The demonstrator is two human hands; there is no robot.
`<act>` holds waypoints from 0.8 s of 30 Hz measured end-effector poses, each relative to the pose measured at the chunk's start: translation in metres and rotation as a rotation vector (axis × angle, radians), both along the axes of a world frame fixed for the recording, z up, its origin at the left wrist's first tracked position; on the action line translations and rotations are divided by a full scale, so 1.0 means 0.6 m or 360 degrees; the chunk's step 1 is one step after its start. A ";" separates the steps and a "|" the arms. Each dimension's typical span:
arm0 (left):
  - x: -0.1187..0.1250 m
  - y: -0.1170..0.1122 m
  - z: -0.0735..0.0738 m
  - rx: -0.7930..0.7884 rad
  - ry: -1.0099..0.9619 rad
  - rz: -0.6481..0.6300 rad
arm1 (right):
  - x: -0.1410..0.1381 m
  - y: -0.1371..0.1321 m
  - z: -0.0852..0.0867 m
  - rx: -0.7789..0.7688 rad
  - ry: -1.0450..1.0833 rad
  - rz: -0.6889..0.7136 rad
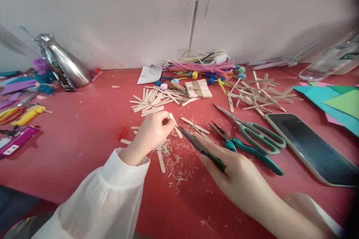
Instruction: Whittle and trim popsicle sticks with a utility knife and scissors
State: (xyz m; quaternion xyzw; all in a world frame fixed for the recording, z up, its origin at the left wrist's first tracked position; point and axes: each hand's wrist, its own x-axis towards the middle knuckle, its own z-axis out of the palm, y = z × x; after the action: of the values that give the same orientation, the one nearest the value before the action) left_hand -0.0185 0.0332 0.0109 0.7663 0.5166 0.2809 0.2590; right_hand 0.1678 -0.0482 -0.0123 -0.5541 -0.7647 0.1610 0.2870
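My left hand point(157, 130) is closed in a pinch on a small wooden craft stick point(177, 131), which points down to the right. In my right hand point(227, 160) is a green and black utility knife point(209, 152), its blade pointing at the stick. The blade tip lies very close to the stick; whether they touch I cannot tell. Wood shavings point(179, 162) are scattered beneath both hands on the red table point(101, 127). Loose craft sticks point(161, 161) lie under and beside my left hand.
Pliers point(252, 153), green-handled scissors point(260, 138) and a phone point(314, 147) lie to the right. Behind are a pile of sticks point(154, 99), a stick bundle point(198, 89) and pink pipe cleaners point(202, 66). A metal jug point(66, 63) stands left, a clear bottle point(327, 61) right.
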 end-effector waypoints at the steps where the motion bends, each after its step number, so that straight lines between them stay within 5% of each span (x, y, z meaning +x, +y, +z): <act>1: 0.002 -0.001 0.002 -0.0006 0.0016 0.0014 | -0.001 0.000 -0.002 0.0045 -0.0064 -0.0008; 16: 0.015 -0.007 0.000 -0.0036 0.0001 0.0095 | -0.018 -0.008 -0.012 0.0671 -0.0620 -0.0045; 24: 0.023 -0.001 0.004 0.0091 0.0123 0.0127 | -0.020 -0.011 -0.013 0.0741 -0.1028 -0.0072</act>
State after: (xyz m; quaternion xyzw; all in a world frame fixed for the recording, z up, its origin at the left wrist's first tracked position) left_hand -0.0046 0.0326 0.0132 0.7624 0.5482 0.2758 0.2055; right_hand 0.1560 -0.0547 -0.0200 -0.5130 -0.8192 -0.2055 0.1530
